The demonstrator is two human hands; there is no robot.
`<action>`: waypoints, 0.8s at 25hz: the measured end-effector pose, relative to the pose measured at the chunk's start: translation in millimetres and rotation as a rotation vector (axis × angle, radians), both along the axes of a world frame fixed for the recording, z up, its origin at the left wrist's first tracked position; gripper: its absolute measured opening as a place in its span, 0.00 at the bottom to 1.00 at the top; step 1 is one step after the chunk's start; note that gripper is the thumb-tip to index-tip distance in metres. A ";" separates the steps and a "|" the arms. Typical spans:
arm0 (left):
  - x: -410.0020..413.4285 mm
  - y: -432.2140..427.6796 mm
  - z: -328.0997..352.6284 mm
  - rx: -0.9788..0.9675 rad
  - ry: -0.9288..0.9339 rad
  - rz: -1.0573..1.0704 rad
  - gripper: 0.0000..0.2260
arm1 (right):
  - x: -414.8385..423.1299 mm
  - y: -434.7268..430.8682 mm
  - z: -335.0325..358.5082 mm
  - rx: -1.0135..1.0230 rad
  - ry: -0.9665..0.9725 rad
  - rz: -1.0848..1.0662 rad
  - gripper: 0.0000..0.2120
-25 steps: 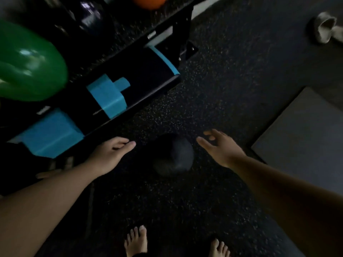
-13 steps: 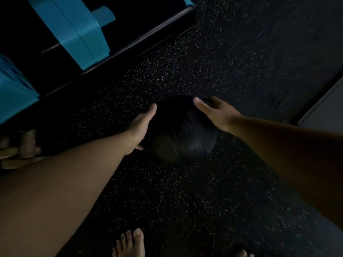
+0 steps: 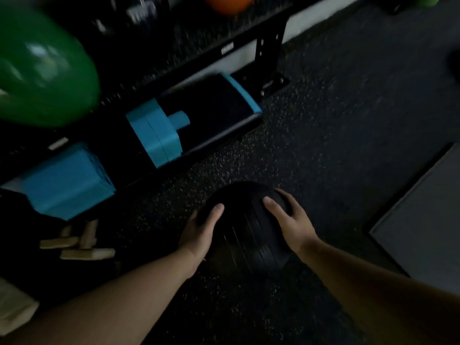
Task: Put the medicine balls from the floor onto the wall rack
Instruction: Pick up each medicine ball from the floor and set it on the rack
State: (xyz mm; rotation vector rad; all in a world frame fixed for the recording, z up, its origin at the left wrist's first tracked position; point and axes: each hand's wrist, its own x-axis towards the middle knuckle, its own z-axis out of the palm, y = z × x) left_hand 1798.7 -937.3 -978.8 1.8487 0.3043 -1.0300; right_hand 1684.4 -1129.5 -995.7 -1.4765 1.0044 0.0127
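A round black medicine ball, finely ribbed, is seen at lower centre against the speckled rubber floor. It is clasped between the left hand and right hand, fingers curved round its sides, thumbs laid on top. A black metal rack is seen at upper centre, and a glossy green ball at upper left.

The ball hides most fingers of the left hand and right hand gripping it; whether it is lifted is unclear. Up-left of the grip the blurred green ball is cut off by the edge; beyond the grip, the orange ball too.
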 end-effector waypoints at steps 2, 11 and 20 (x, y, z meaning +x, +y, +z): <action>10.5 -9.2 82.4 0.004 -0.061 -0.033 0.64 | 9.5 -12.8 79.6 -0.027 -0.050 0.020 0.50; 54.5 -34.2 487.3 -0.288 -0.531 0.130 0.50 | 79.7 -58.7 509.6 -0.282 -0.441 0.153 0.45; 78.0 52.5 850.5 -0.425 -1.005 0.312 0.40 | 146.5 21.3 881.4 -0.437 -0.931 0.313 0.44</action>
